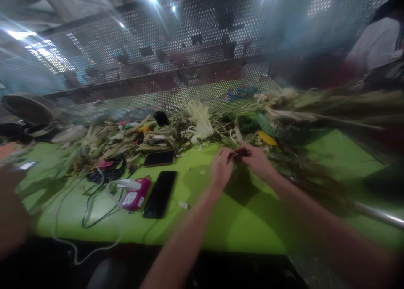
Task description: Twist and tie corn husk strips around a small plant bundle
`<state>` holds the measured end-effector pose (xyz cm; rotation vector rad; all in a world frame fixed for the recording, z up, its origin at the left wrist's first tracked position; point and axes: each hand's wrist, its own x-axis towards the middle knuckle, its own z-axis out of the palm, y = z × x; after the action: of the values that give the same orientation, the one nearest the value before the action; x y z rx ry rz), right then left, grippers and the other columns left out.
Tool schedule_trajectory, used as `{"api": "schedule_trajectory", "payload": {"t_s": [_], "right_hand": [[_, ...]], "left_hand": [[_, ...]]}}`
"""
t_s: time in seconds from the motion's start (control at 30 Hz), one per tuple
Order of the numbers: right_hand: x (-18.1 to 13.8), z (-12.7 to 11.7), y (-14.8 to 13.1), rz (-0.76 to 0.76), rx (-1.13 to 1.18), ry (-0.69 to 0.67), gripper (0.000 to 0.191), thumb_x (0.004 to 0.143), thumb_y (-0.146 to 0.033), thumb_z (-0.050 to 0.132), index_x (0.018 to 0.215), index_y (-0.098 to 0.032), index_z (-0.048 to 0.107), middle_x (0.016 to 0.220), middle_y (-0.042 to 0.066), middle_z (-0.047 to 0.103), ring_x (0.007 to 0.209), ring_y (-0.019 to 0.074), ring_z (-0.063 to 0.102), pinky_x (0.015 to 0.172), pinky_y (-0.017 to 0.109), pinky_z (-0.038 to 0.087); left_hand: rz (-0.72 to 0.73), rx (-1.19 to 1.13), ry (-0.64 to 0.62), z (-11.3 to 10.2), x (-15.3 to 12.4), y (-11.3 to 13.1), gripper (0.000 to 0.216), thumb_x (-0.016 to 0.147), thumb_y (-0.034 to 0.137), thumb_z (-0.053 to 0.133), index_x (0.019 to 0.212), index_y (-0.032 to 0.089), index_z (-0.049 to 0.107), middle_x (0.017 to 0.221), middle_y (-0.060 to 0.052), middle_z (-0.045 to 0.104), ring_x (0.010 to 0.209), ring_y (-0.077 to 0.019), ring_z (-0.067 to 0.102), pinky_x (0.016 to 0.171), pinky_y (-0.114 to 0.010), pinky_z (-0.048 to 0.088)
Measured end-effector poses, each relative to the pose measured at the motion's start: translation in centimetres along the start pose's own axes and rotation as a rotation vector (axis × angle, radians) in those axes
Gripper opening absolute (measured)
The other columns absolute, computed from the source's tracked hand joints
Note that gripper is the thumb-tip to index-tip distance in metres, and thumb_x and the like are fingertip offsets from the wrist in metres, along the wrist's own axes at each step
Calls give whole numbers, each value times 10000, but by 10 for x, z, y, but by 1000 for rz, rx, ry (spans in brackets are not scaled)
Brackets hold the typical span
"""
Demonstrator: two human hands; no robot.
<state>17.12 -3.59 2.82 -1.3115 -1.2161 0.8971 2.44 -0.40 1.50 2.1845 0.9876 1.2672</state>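
My left hand (221,167) and my right hand (257,159) meet over the green table (252,221), fingers pinched together on a small dark reddish bit of plant material (241,153) between them. Just beyond the fingers lies a long heap of dried leaves and husks (164,135) running across the table. A pale bundle of husk strips (199,120) stands up in that heap. The picture is blurred, so what the fingers hold is not sharp.
Two dark phones (160,193) (159,157) lie left of my hands, beside a pink power bank (136,195) with cables. A perforated metal screen (189,61) backs the table. Another person in white (377,42) is at the far right; a blurred arm (12,213) at the left edge.
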Motion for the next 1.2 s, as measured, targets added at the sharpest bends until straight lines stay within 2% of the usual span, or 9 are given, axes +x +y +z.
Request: {"api": "schedule_trajectory", "payload": {"t_s": [0.3,0.53,0.63,0.8,0.97,1.1,1.2], "right_hand": [[2,-4,-2,6,20,-68,172,617,-224,646,758,-201,741,764,17,731,791,192,660,808,346,526],[6,-12,-1,-22,-17,-133,145,623,-272,698,742,-187,702,710,3,697,668,152,616,712,307,519],[7,-13,0,-64,-106,-109,93,634,-248,677,704,-188,668,681,-4,680,650,146,603,675,285,500],[4,-10,5,-116,-206,-23,100,677,-181,585,769,-192,622,690,-9,659,651,151,611,636,267,471],[3,-11,6,-149,-224,62,73,737,-229,590,803,-204,610,746,3,642,693,157,599,650,276,482],[4,-12,1,-85,-118,31,146,727,-266,622,855,-198,642,742,2,647,669,153,596,633,279,489],[4,-12,-2,-83,-169,-27,204,707,-274,634,880,-189,702,723,5,672,660,156,595,631,283,478]], "left_hand": [[2,-140,47,0,2,-2,174,825,34,556,828,179,652,869,-37,622,866,-154,573,778,-264,455],[-8,-187,18,2,3,-12,150,811,60,592,839,187,666,851,-27,635,840,-151,584,751,-259,462],[-29,-223,-11,3,3,-15,143,816,78,593,861,188,672,854,-27,645,819,-148,585,743,-261,462],[-69,-270,-21,4,3,-16,143,806,78,584,848,185,670,846,-26,650,831,-152,593,764,-274,460],[-99,-276,-20,4,3,-16,164,805,79,560,865,186,669,856,-25,656,834,-151,595,768,-280,459],[-102,-270,-8,4,3,-17,161,811,86,559,867,188,670,862,-20,657,846,-147,597,787,-277,463],[-102,-279,-10,4,3,-18,149,806,89,574,869,182,672,869,-23,659,841,-146,596,783,-273,464]]}}
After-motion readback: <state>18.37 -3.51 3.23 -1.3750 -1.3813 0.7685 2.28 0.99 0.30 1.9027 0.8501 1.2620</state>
